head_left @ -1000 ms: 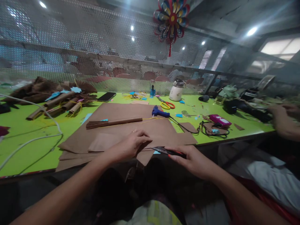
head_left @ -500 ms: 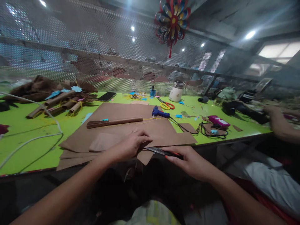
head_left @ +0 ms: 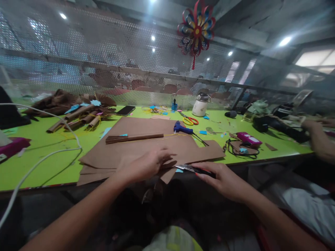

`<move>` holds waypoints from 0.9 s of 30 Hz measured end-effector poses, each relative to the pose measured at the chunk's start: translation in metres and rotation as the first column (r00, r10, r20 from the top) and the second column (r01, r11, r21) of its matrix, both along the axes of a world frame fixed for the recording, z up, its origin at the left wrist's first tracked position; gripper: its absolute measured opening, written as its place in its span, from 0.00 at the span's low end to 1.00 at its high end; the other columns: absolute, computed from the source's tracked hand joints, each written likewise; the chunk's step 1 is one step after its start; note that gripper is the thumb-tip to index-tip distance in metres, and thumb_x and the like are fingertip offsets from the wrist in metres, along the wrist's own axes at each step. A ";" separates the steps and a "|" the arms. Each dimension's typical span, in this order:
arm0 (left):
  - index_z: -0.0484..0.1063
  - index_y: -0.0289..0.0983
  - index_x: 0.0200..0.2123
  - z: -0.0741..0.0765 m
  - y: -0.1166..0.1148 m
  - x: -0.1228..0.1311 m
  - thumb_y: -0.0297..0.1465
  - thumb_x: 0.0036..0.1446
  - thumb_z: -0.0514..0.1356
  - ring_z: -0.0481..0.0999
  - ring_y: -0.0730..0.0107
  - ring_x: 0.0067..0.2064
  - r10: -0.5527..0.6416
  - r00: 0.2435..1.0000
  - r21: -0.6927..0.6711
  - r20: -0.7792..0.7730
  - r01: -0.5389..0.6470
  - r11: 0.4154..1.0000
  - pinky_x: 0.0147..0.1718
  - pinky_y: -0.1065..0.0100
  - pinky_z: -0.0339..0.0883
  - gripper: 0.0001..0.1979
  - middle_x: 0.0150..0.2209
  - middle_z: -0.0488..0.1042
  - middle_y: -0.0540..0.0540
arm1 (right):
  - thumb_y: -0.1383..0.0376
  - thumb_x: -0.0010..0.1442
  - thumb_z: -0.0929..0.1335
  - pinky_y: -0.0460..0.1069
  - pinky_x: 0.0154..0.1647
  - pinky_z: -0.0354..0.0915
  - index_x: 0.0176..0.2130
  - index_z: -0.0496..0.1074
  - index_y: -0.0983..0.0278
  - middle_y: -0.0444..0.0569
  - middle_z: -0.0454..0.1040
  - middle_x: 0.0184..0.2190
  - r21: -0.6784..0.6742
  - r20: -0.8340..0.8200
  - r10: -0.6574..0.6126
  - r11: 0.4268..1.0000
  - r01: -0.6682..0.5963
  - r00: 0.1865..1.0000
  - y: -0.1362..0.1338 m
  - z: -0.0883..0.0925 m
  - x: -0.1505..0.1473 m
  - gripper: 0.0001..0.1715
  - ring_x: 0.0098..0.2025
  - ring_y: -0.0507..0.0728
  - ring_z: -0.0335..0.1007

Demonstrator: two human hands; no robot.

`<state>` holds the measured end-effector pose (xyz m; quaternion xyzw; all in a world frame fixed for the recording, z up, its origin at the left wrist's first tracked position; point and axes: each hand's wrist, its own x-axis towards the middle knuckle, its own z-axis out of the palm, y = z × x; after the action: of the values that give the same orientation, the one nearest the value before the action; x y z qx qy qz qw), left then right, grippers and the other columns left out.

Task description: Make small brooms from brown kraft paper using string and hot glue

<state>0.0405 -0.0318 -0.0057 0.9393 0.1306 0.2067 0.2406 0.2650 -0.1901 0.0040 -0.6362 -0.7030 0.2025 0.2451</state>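
Observation:
My right hand (head_left: 222, 179) grips scissors (head_left: 197, 170) with dark handles. Their silver blades point left, at the cut edge of brown paper by the table's front edge. My left hand (head_left: 150, 163), a little blurred, has bent fingers on the brown paper at that edge, just left of the blade tips. Below its fingers a brown paper flap (head_left: 167, 176) hangs past the edge. Beyond my hands, large brown sheets (head_left: 141, 148) lie stacked, with a rolled brown paper tube (head_left: 136, 138) across them. A blue hot glue gun (head_left: 183, 128) rests at their right.
Yellow-and-orange-handled scissors (head_left: 190, 121), a white bottle (head_left: 200, 105) and a phone (head_left: 126, 111) stand or lie farther back. More paper tubes (head_left: 70, 118) are piled at left, near a white cable (head_left: 75, 136). A magenta box (head_left: 249, 139) and another person's arm (head_left: 318, 139) are at right.
The view has shifted slightly, moving the scene right and bringing a magenta object in at the left. The scissors still meet the paper edge; a blue scrap now shows beside the blades.

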 end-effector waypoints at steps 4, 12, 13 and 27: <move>0.74 0.38 0.46 0.006 0.013 -0.022 0.36 0.64 0.51 0.73 0.65 0.42 0.050 0.998 0.007 -0.048 -0.050 0.999 0.42 0.66 0.67 0.15 0.43 0.74 0.43 | 0.62 0.62 0.64 0.55 0.57 0.60 0.54 0.70 0.57 0.47 0.72 0.54 -0.017 -0.049 0.056 0.998 -0.057 0.997 -0.002 -0.004 0.005 0.21 0.55 0.60 0.67; 0.74 0.41 0.46 -0.014 0.030 -0.044 0.37 0.64 0.51 0.70 0.65 0.47 -0.059 0.997 0.021 -0.040 0.060 0.998 0.49 0.63 0.63 0.15 0.45 0.71 0.41 | 0.60 0.62 0.64 0.55 0.56 0.61 0.54 0.70 0.58 0.48 0.73 0.53 -0.028 -0.077 0.038 0.999 -0.040 0.996 0.003 -0.009 0.005 0.21 0.54 0.61 0.67; 0.74 0.41 0.47 -0.014 0.030 -0.044 0.37 0.64 0.50 0.69 0.65 0.48 -0.065 0.997 0.025 -0.052 0.066 0.998 0.49 0.63 0.63 0.16 0.46 0.70 0.41 | 0.60 0.62 0.64 0.55 0.56 0.61 0.54 0.70 0.58 0.49 0.73 0.53 -0.031 -0.075 0.036 0.999 -0.038 0.997 0.004 -0.009 0.003 0.21 0.54 0.61 0.67; 0.71 0.48 0.51 -0.014 0.024 -0.040 0.37 0.65 0.48 0.65 0.64 0.47 -0.054 0.991 0.202 -0.124 0.078 0.976 0.48 0.61 0.61 0.17 0.45 0.67 0.43 | 0.59 0.62 0.64 0.55 0.56 0.61 0.54 0.70 0.61 0.50 0.73 0.53 -0.049 -0.087 0.065 0.996 -0.069 0.994 0.003 -0.013 0.003 0.21 0.54 0.60 0.68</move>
<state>0.0010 -0.0080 -0.0193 0.9736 0.0910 0.1555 0.1404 0.2679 -0.1866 -0.0089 -0.6092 -0.7074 0.2559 0.2511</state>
